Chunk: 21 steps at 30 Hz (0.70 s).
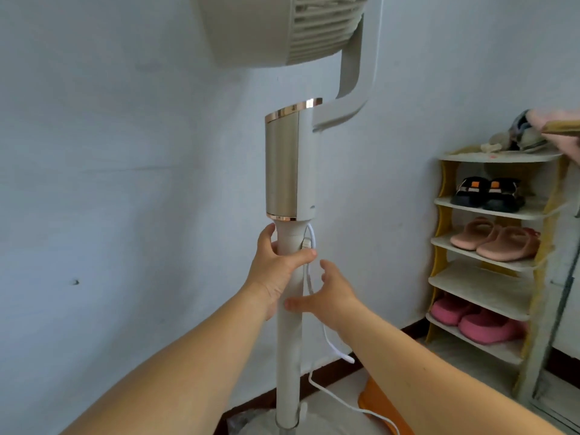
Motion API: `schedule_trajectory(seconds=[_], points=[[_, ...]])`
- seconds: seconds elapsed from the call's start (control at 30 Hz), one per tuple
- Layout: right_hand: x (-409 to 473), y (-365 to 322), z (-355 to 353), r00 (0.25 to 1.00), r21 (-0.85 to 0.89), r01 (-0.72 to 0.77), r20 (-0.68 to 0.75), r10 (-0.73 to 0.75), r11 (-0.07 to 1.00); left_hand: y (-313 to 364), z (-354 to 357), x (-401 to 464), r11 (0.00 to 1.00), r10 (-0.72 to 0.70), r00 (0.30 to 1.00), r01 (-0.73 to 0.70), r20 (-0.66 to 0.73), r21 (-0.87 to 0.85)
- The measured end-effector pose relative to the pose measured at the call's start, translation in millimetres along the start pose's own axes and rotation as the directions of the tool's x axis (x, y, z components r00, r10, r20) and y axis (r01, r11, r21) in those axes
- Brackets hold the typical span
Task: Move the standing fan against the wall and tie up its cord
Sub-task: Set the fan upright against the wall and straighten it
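The standing fan (pixel 284 171) stands near the wall (pixel 110 183). It looks top-heavy, its pole smooth and stiff, so low on the pole seems the surest hold. The left hand (pixel 276 265) has its grip wrapped round the pole; the right hand (pixel 329 293) is open, thumb touching it. The limp cord (pixel 332 346) dangles loose. A shoe rack (pixel 489 246) stands well apart.

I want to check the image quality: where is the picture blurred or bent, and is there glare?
Head view: the fan head at the top edge is soft, the shoe rack at the right leans from wide-angle bending, and a blurred object sits at the right edge. Light is even and soft; only the copper ring shines. Both hands, left hand and right hand, look sharp.
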State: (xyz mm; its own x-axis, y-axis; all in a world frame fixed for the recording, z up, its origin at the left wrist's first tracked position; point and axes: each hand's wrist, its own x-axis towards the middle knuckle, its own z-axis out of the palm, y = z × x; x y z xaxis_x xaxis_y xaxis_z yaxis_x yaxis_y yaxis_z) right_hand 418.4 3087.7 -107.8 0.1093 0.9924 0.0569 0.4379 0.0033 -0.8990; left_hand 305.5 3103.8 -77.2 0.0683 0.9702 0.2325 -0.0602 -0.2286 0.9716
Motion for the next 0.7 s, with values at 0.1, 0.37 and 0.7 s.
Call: schedule_trajectory(seconds=[0.1,0.37,0.7], points=[[3,-16,-13,0.998,0.091,0.057,-0.017,-0.056,0.994,13,-1,-2,1.0,0.027,1.0,-0.027,-0.006,0.001],[-2,-59,-24,0.982,0.149,0.178,-0.092,-0.165,0.973,55,-8,-3,0.995,0.094,0.996,-0.094,-0.003,0.018],[-8,-78,-13,0.951,0.096,0.207,-0.252,-0.178,0.974,79,-15,5,0.991,0.135,0.984,-0.134,0.117,-0.018]])
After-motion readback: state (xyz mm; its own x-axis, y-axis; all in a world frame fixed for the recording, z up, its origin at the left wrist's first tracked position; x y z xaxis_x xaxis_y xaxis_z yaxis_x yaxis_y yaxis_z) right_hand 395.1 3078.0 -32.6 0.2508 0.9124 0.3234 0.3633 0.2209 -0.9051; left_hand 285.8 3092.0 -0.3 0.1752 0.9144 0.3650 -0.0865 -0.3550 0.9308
